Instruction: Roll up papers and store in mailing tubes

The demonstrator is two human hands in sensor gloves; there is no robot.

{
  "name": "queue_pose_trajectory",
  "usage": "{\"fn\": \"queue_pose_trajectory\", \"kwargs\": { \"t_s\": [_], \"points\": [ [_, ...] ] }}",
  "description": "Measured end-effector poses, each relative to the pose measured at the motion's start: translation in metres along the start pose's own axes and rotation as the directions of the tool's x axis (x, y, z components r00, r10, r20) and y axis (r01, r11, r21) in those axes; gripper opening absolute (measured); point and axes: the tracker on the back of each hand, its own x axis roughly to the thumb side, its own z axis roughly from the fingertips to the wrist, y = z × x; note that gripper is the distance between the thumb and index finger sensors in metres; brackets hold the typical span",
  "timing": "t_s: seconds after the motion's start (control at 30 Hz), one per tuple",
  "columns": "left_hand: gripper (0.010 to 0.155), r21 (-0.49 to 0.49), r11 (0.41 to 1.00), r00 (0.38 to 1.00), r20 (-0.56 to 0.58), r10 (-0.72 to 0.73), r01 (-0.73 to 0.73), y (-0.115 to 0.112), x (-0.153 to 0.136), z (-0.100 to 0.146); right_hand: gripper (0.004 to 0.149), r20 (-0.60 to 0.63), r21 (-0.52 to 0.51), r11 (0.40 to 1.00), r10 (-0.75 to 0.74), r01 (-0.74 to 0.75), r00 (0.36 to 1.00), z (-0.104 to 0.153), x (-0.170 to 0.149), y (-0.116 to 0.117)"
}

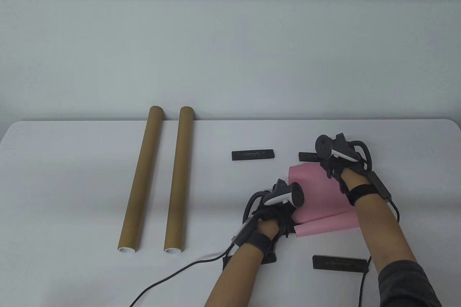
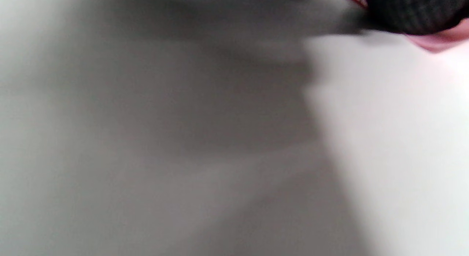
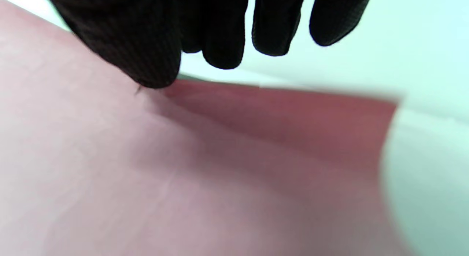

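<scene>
Pink paper (image 1: 317,197), thin and matte, lower right of centre in the table view, partly curled on a white surface (image 1: 72,163), near edge already turned into a loose roll running toward the lower right. Left hand (image 1: 275,210) in a black glove at the roll's left end, fingers curled down onto it, exact grip hidden under the tracker; only one dark fingertip against a pink edge at the upper right of the blurred left wrist view. Right hand (image 1: 336,163) at the sheet's far upper edge, hands set apart along the paper; in the right wrist view, gloved thumb (image 3: 146,54) pressing on the pink sheet, the other fingers hanging past the edge, whether pinching underneath not possible to tell. Two brown cardboard mailing tubes (image 1: 156,181) side by side at left of centre, well apart from the paper, open ends toward the bottom of the frame. Three flat black bars on the surface: one (image 1: 253,154) above the paper, one (image 1: 338,263) at lower right, another partly hidden beside the right hand. Likely handling: very light, floppy, easily creased or sprung open; best held at both ends of the roll with light, even pressure, rolled tight enough to slide into a tube.
</scene>
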Motion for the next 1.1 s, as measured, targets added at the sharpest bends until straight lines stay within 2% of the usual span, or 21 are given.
{"fn": "queue_pose_trajectory", "kwargs": {
  "t_s": [0.1,0.2,0.27,0.37,0.4,0.5,0.57,0.63,0.67,0.73,0.77,0.8,0.87,0.97,1.03,1.1],
  "points": [
    [0.098,-0.003,1.000,1.000,0.000,-0.004,0.004,0.000,0.000,0.000,0.067,0.068,-0.059,0.998,-0.011,0.015,0.998,0.025,-0.009,-0.021],
    [0.098,0.008,1.000,1.000,-0.006,-0.024,0.024,0.002,0.001,0.001,0.066,0.146,-0.066,0.983,-0.159,0.170,0.976,0.058,-0.015,-0.038],
    [0.098,0.010,0.999,0.999,-0.012,-0.041,0.041,0.003,0.003,0.001,0.063,0.245,-0.052,0.969,-0.221,0.240,0.944,0.087,-0.010,-0.047],
    [0.098,0.014,0.999,0.999,-0.012,-0.043,0.043,0.003,0.003,0.001,0.061,0.335,-0.052,0.977,-0.177,0.206,0.925,0.126,0.000,-0.052],
    [0.098,0.018,0.999,0.999,-0.015,-0.049,0.049,0.004,0.004,0.001,0.062,0.364,-0.013,0.985,-0.154,0.171,0.918,0.141,0.004,-0.051],
    [0.098,0.013,0.995,0.994,-0.028,-0.101,0.102,0.007,0.007,0.002,0.075,0.374,0.144,0.981,-0.176,0.130,0.911,0.175,0.010,-0.033],
    [0.099,0.009,0.995,0.995,-0.028,-0.098,0.098,0.009,0.008,0.002,0.086,0.351,0.201,0.975,-0.160,0.092,0.923,0.185,0.010,-0.017],
    [0.100,0.012,0.994,0.994,-0.031,-0.109,0.109,0.011,0.009,0.003,0.094,0.303,0.219,0.976,-0.052,-0.016,0.951,0.191,0.007,0.006],
    [0.099,0.011,0.993,0.993,-0.032,-0.115,0.115,0.012,0.010,0.004,0.092,0.290,0.214,0.976,-0.017,-0.048,0.957,0.192,0.005,0.013],
    [0.099,0.010,0.992,0.991,-0.034,-0.126,0.127,0.013,0.010,0.005,0.078,0.245,0.168,0.983,0.027,-0.070,0.969,0.192,0.000,0.024],
    [0.098,0.017,0.992,0.991,-0.038,-0.127,0.128,0.015,0.011,0.007,0.066,0.237,0.142,0.989,0.007,-0.041,0.971,0.192,-0.002,0.026],
    [0.097,0.037,0.992,0.993,-0.038,-0.116,0.117,0.017,0.010,0.009,0.053,0.228,0.123,0.992,-0.036,0.008,0.973,0.194,-0.002,0.025],
    [0.088,0.086,0.994,0.997,-0.030,-0.071,0.074,0.025,0.006,0.018,0.042,0.212,0.097,0.993,-0.093,0.074,0.973,0.200,-0.002,0.016],
    [0.070,0.234,0.968,0.996,-0.012,0.093,-0.088,0.048,-0.008,0.045,0.039,0.204,0.019,0.999,-0.053,0.050,0.978,0.214,0.006,-0.003],
    [0.061,0.353,0.918,0.982,0.018,0.187,-0.181,0.063,-0.017,0.073,0.039,0.195,-0.020,1.000,-0.012,0.017,0.981,0.221,0.015,-0.015],
    [0.057,0.439,0.872,0.975,0.066,0.212,-0.219,0.074,-0.024,0.100,0.038,0.181,-0.030,0.999,-0.010,0.016,0.984,0.227,0.026,-0.025]
  ]
}}
